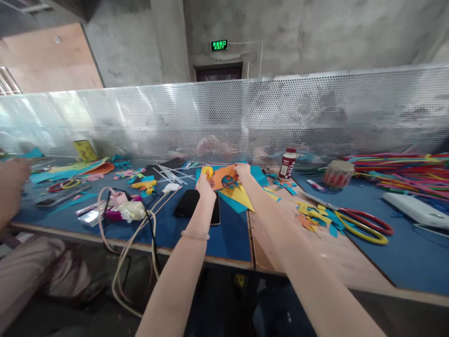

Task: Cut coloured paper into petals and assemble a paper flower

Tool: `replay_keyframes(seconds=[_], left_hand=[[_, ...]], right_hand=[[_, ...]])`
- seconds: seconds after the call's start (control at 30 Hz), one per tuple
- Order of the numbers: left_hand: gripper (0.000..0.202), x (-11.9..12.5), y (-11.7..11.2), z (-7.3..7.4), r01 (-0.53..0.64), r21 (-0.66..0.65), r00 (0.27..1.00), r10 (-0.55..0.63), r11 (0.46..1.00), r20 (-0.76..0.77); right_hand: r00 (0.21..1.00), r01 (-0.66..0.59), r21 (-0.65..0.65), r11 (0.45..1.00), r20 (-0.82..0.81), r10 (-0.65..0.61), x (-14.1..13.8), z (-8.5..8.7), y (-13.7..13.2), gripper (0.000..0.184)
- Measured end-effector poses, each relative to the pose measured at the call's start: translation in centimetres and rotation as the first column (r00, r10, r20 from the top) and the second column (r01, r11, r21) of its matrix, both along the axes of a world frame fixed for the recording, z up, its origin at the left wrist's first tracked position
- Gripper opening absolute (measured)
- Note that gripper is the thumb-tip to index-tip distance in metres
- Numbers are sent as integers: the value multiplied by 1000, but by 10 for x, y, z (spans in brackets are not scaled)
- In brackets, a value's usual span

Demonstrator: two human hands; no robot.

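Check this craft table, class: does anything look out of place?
Yes: a pale cable droops in a loop below the table's front edge, where it might snag. Cut paper scraps also lie scattered.

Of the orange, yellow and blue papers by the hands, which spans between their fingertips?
The orange sheet, between the left hand and the right hand. The yellow sheet shows below it in view, the blue paper below and to the right.
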State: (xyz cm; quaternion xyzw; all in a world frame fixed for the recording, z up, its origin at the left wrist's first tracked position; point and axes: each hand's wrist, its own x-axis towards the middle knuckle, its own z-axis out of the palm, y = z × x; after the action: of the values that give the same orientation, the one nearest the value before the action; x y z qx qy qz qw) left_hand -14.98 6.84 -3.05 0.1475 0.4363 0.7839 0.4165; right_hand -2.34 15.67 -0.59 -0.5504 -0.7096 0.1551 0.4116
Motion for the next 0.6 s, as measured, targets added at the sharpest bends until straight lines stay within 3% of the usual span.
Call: replay_keyframes(seconds=[0.23,0.4,0.47,0.53,0.6], left_hand=[[18,9,-8,-1,80,-82,995,-84,993,-46],[19,12,-11,-2,113,-78,986,-122,990,-114],[19,13,-11,-2,131,-72,980,-141,989,-143],[17,14,-11,-4,141,-75,973,-152,987,-174],[15,16,-10,-5,142,-85,964,-158,986,-215]], right_hand=[[961,139,-47,989,248,-124,32,3,4,18],[945,97,30,995,310,-102,42,3,-10,28],[974,11,92,996,226,-32,44,6,-10,35],[999,-33,176,984,11,32,49,12,-5,39],[964,32,253,967,-262,36,59,15,4,40]])
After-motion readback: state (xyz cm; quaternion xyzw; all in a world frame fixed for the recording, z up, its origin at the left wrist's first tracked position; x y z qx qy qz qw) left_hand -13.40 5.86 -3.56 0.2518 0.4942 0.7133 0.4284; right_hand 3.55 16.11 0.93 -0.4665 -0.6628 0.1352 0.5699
